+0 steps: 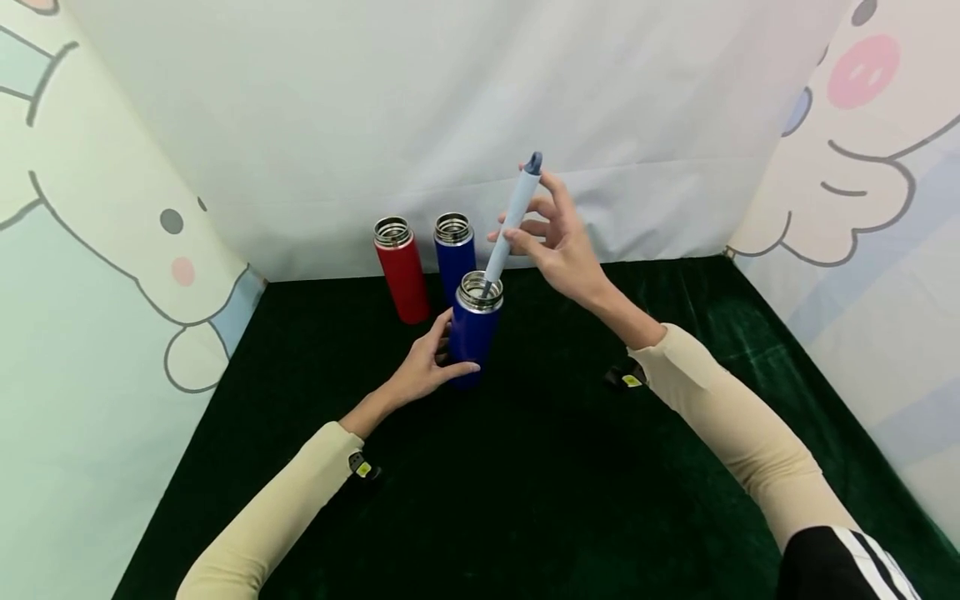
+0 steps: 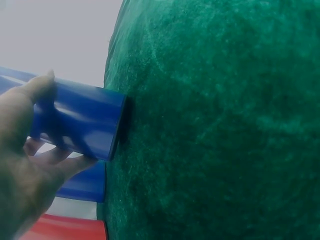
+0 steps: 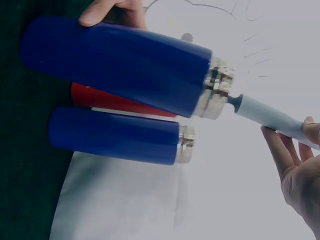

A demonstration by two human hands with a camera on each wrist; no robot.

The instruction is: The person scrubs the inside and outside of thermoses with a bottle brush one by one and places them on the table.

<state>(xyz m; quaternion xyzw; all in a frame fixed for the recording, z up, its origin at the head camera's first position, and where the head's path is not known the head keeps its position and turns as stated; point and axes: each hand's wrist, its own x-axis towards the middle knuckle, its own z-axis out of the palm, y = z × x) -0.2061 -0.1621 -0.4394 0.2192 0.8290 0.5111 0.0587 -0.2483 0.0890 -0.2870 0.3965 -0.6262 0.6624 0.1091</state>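
My left hand (image 1: 422, 367) holds a blue metal bottle (image 1: 474, 337) around its lower body, thumb on the near side. Its steel threaded mouth is uncapped, and the base stands at the green cloth in the left wrist view. Above it, my right hand (image 1: 562, 246) pinches the pale blue handle of a bottle brush (image 1: 517, 204) between thumb and fingers. A dark loop tops the handle. The brush slants down into the mouth, its dark neck (image 3: 234, 102) at the opening and its head hidden inside. Behind stand a second blue bottle (image 1: 454, 250) and a red bottle (image 1: 402, 279), both uncapped.
Dark green cloth (image 1: 562, 500) covers the table. A white curtain (image 1: 450, 100) hangs right behind the bottles, and cartoon-printed panels (image 1: 135, 350) rise on the left and right sides. Small black wrist devices (image 1: 363, 467) sit under both cuffs.
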